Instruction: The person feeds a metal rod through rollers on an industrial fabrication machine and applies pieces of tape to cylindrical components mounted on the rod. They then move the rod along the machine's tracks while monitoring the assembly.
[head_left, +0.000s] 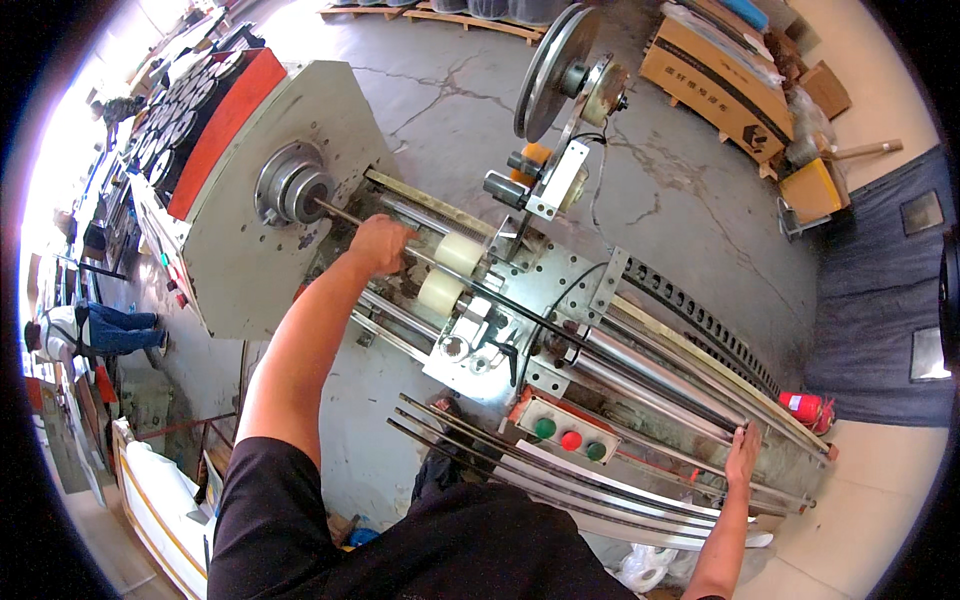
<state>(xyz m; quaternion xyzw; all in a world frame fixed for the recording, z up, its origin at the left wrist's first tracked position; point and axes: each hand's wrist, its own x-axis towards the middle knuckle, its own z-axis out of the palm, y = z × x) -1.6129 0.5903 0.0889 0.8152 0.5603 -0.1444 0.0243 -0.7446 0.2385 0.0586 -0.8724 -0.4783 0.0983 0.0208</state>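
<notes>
A long thin metal rod point(520, 309) runs slantwise along the machine from the round chuck point(303, 190) toward the lower right. My left hand point(381, 246) is closed around it, between the chuck and two cream rollers point(457, 255). At the rod's far right end, my right hand point(741, 456) has its fingers stretched out, with the palm side against or very close to that end; exact contact is hard to tell. Beneath the rod sits a perforated metal carriage point(560, 283) with clamps and a black lever. Thicker polished bars point(640, 375) lie alongside the rod.
A button box point(565, 431) with green and red buttons is at the near side, above several loose dark rods point(470, 437). A large spool wheel point(556, 75) rises behind the carriage. Cardboard boxes point(715, 95) stand far right, near a red cylinder point(806, 411). Another person point(100, 330) is far left.
</notes>
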